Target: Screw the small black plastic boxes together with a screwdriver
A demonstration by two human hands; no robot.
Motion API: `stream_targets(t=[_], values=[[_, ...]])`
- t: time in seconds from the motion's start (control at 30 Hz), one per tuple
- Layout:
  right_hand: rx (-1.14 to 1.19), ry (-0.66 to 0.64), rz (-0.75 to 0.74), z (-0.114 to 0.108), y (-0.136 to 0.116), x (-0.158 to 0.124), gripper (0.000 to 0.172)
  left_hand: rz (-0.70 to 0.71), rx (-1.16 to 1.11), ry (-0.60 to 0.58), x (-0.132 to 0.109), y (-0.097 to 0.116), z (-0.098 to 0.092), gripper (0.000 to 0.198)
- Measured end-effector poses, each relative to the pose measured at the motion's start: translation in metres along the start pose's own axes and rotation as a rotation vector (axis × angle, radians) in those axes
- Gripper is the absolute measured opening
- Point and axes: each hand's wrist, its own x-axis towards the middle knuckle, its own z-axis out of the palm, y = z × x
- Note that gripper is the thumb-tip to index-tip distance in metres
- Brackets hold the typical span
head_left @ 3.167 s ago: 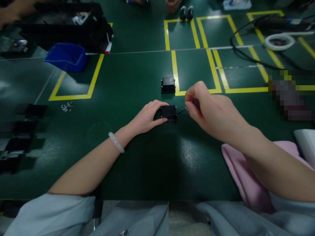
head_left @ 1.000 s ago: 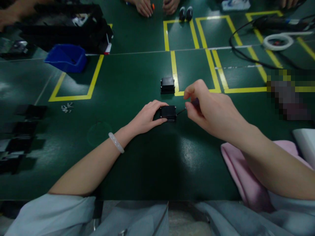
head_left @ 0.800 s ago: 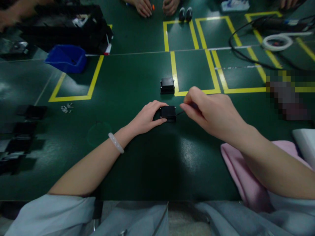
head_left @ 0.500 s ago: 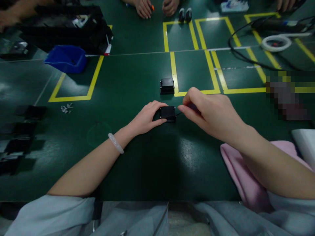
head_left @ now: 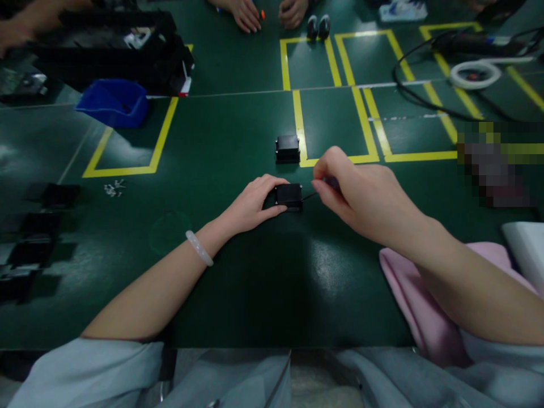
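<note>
My left hand (head_left: 257, 205) grips a small black box (head_left: 289, 194) on the green table, thumb on the near side and fingers on the far side. My right hand (head_left: 355, 184) is closed around a screwdriver; its thin dark shaft (head_left: 310, 196) reaches the box's right side, and most of its handle is hidden in the fingers. Whether the tip sits in a screw is too small to tell. Just beyond, a second black box (head_left: 288, 148) with small screws at its sides stands by the yellow tape.
Loose screws (head_left: 114, 188) lie to the left, near several black parts (head_left: 32, 252). A blue bin (head_left: 113, 103) stands before a black rack (head_left: 110, 51). A pink cloth (head_left: 408, 283) lies under my right forearm. Across the table are another person's hands (head_left: 246, 16).
My right hand has shifted slightly at the screwdriver, with more of the shaft showing. My left hand keeps its hold on the box.
</note>
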Motion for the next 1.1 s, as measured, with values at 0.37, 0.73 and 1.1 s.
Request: stream_targets(t=[0.37, 0.73, 1.1], values=[[-0.018, -0.014, -0.008, -0.0001, -0.0005, 0.0006, 0.023, 0.017, -0.001, 0.008, -0.0003, -0.0015, 0.0009, 0.040], [0.006, -0.012, -0.015, 0.0005, -0.0003, 0.0006, 0.021, 0.016, 0.000, 0.007, 0.0002, -0.0013, 0.0011, 0.040], [-0.023, -0.010, 0.007, -0.0008, 0.0005, 0.0004, 0.020, 0.023, 0.001, 0.006, -0.0003, -0.0010, 0.0004, 0.041]])
